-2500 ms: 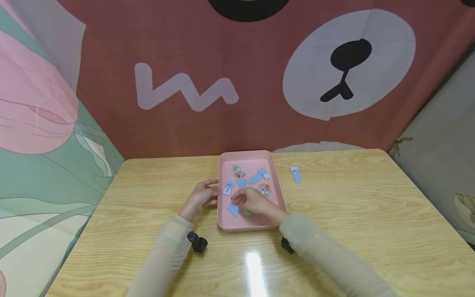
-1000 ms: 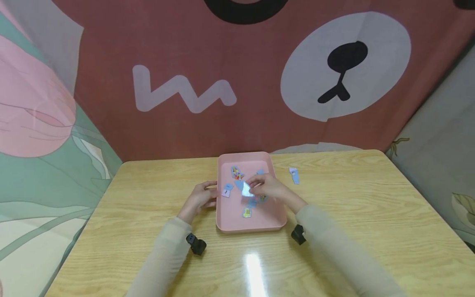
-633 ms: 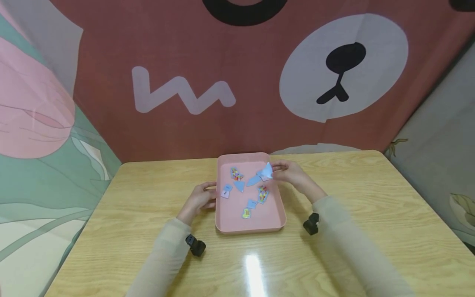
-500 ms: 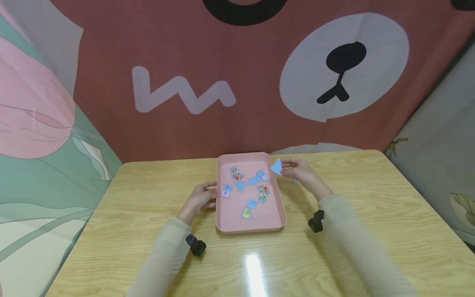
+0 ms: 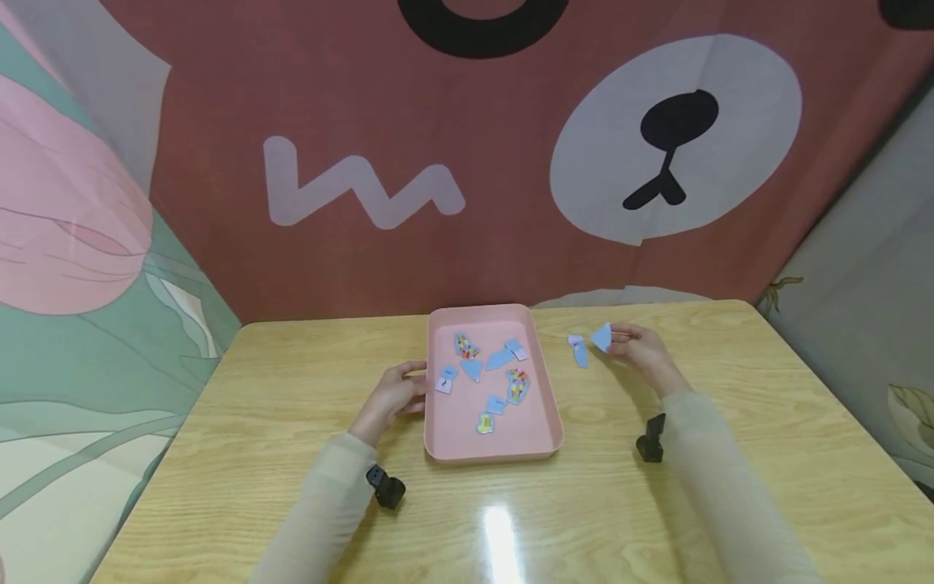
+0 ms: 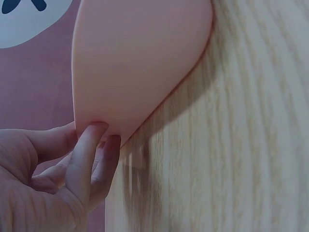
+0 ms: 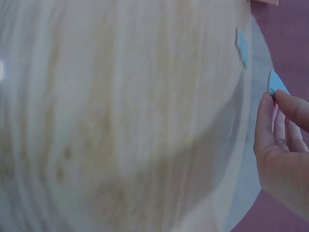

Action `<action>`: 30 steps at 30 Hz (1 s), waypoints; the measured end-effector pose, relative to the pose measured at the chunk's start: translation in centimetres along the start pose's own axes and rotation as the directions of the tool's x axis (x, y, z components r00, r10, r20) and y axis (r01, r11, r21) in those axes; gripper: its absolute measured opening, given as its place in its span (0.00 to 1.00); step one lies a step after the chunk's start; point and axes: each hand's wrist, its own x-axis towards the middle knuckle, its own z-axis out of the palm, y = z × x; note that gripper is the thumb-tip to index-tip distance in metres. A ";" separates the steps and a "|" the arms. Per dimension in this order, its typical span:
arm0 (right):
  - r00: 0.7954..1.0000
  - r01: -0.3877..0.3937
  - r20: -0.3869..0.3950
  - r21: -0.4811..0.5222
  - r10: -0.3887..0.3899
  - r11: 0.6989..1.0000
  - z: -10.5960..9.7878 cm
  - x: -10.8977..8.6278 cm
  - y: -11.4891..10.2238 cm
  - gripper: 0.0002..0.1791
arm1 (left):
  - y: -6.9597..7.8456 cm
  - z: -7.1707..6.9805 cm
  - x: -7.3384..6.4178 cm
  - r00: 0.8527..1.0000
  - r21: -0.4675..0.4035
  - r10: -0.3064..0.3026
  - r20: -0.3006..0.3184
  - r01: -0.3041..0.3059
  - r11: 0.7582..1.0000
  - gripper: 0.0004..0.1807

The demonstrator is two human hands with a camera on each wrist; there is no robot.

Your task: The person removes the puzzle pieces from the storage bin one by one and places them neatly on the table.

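Observation:
My right hand (image 5: 645, 354) pinches a light-blue, roughly triangular puzzle piece (image 5: 601, 337) between thumb and fingertips, raised over the table to the right of the pink tray (image 5: 452, 438). In the right wrist view this piece (image 7: 276, 83) stands tilted at the fingertips. Just left of it, a narrow blue-and-lilac pair of pieces (image 5: 579, 351) lies on the wood. My left hand (image 5: 394, 397) has its fingertips against the outer left wall of the tray; the left wrist view shows relaxed fingers (image 6: 84, 154) touching that wall.
Inside the tray lie several flat pieces: two multicoloured ones (image 5: 517, 385), plain blue ones (image 5: 472, 370), a lilac one with a dark mark (image 5: 443, 385) and a small yellow one (image 5: 485, 422). A printed cloth (image 5: 350, 268) hangs right behind the table's back edge.
My right hand has picked the blue triangular piece out of the tray's near left part and carried it rightward, past the tray's wall and the narrow pair. My left hand stays at the tray.

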 end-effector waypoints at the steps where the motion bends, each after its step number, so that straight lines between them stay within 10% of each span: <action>1: 1.000 -0.013 -0.006 0.001 0.013 1.000 -0.2 0.0 0.2 0.34 | 0.0 0.0 0.0 1.000 0.002 -0.001 0.001 0.001 1.000 0.27; 12: 0.997 -0.071 -0.007 -0.100 0.070 0.992 -1.3 1.1 1.5 0.36 | -0.2 0.1 0.0 1.000 0.004 -0.002 -0.003 0.002 1.000 0.27; 18: 0.998 -0.036 0.061 0.024 0.035 0.999 -3.8 3.9 4.7 0.34 | -0.2 0.2 0.2 1.000 0.007 0.001 -0.007 -0.001 1.000 0.26; 30: 0.999 -0.027 -0.052 -0.293 0.012 0.956 -0.9 0.9 1.3 0.31 | 0.0 0.1 0.3 1.000 0.007 -0.008 -0.006 0.008 1.000 0.27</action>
